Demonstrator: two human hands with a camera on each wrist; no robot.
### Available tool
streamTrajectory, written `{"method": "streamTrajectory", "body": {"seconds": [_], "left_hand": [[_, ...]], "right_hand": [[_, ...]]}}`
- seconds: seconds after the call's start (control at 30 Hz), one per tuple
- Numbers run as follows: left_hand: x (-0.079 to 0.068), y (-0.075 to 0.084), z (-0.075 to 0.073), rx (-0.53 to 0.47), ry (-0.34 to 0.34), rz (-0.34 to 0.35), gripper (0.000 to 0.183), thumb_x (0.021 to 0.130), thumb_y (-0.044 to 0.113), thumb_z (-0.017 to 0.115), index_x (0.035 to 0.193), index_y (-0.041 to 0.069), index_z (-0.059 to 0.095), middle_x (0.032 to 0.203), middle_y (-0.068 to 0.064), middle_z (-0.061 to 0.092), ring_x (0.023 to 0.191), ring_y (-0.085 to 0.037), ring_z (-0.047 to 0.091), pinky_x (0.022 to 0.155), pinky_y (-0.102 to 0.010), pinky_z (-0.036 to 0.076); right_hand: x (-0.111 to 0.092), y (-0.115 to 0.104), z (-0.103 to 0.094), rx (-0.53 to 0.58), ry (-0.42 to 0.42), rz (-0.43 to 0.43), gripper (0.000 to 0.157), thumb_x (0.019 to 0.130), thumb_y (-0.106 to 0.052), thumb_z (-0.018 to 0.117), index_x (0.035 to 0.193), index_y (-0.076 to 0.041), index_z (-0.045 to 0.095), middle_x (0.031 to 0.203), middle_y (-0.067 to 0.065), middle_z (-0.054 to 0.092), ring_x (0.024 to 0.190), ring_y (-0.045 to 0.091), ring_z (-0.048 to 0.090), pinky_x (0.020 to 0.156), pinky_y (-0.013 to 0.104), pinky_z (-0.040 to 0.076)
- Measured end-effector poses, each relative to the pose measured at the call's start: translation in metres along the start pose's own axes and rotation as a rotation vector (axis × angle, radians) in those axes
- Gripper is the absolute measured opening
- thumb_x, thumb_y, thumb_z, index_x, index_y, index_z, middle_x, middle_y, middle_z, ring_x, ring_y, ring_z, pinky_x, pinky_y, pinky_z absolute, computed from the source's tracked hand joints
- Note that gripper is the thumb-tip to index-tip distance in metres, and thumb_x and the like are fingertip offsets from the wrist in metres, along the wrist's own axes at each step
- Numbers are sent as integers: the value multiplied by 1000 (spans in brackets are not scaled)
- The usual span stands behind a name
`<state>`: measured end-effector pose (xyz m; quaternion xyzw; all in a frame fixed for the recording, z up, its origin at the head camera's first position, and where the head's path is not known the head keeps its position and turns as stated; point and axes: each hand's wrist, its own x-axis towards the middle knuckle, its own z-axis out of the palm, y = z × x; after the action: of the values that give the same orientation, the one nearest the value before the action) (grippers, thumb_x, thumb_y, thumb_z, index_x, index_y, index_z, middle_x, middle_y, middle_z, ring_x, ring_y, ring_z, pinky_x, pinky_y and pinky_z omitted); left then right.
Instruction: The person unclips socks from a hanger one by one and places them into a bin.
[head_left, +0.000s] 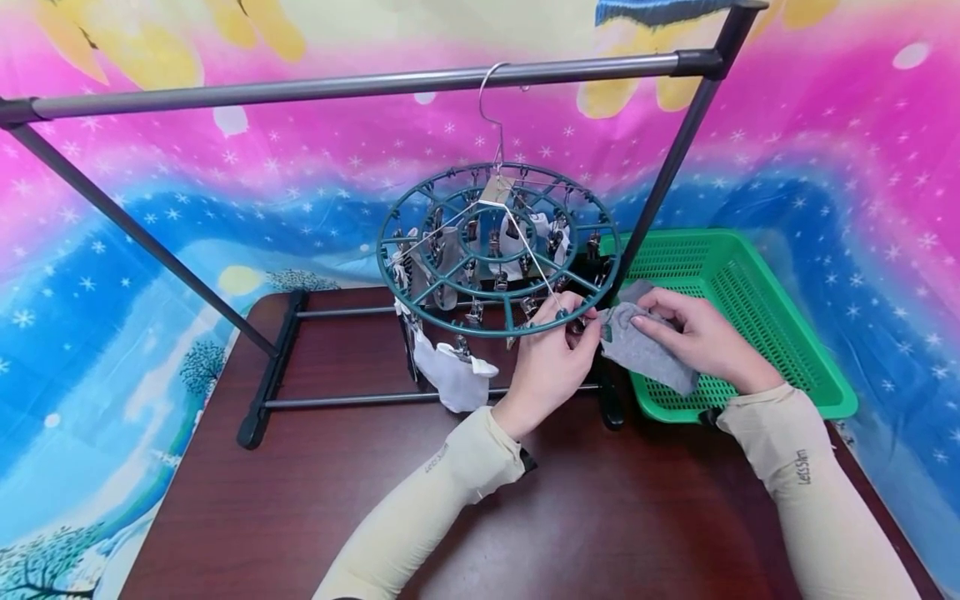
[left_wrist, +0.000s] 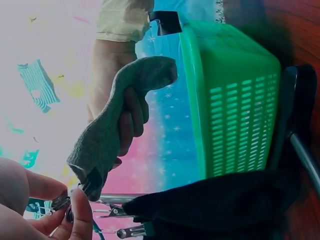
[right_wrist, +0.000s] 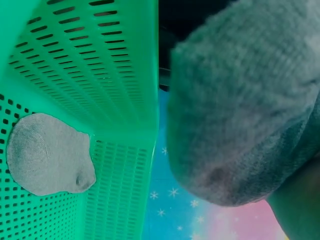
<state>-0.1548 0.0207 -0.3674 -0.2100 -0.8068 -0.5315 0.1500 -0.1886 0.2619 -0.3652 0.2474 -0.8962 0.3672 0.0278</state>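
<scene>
A grey sock (head_left: pixel 645 346) is held by my right hand (head_left: pixel 701 337), fingers on one side and thumb on the other, near the right rim of a round green clip hanger (head_left: pixel 510 293). My left hand (head_left: pixel 551 358) pinches a metal clip (left_wrist: pixel 61 201) of that hanger between thumb and fingers. The sock's cuff meets the clip in the left wrist view; whether the clip bites on it I cannot tell. Light and grey socks, including a white sock (head_left: pixel 457 379), hang from other clips. In the right wrist view the held sock (right_wrist: pixel 240 110) hides most of my right hand.
The hanger hooks over the bar (head_left: pixel 360 83) of a dark metal rack on a brown table (head_left: pixel 570 508). A green basket (head_left: pixel 787 333) stands at the right, with another grey sock (right_wrist: pixel 50 155) inside. A black cloth item (left_wrist: pixel 215 205) hangs close to my left hand.
</scene>
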Motion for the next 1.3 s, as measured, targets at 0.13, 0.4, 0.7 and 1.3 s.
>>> {"method": "streamTrajectory", "body": {"seconds": [0.13, 0.4, 0.7, 1.3], "left_hand": [[0, -1, -3, -38, -14, -18, 6, 103, 17, 64, 103, 11, 65, 102, -1, 61, 78, -4, 61, 71, -14, 53], [-1, -2, -6, -48, -17, -46, 10, 102, 23, 67, 103, 12, 66, 95, -5, 57, 76, -6, 58, 70, -16, 49], [-3, -2, -10, -81, -155, -185, 13, 108, 27, 54, 113, 16, 59, 76, 2, 56, 56, -11, 46, 54, -22, 38], [-8, -2, -6, -12, -157, -99, 14, 112, 26, 45, 118, 15, 51, 106, 0, 67, 85, -11, 55, 73, -22, 45]], "right_hand": [[0, -1, 0, 13, 6, -4, 9, 103, -12, 65, 110, -16, 68, 69, -2, 56, 54, 13, 49, 53, 27, 41], [-1, 1, 2, 31, 24, -27, 13, 100, -7, 67, 107, -18, 68, 66, -4, 52, 52, 11, 46, 51, 27, 39], [-1, 2, 2, 39, 11, -13, 11, 100, -7, 67, 107, -16, 69, 65, -4, 50, 51, 11, 44, 50, 28, 39], [1, 4, 2, -1, -30, -12, 12, 101, -12, 67, 93, -19, 64, 62, -9, 41, 50, 11, 40, 51, 29, 36]]}}
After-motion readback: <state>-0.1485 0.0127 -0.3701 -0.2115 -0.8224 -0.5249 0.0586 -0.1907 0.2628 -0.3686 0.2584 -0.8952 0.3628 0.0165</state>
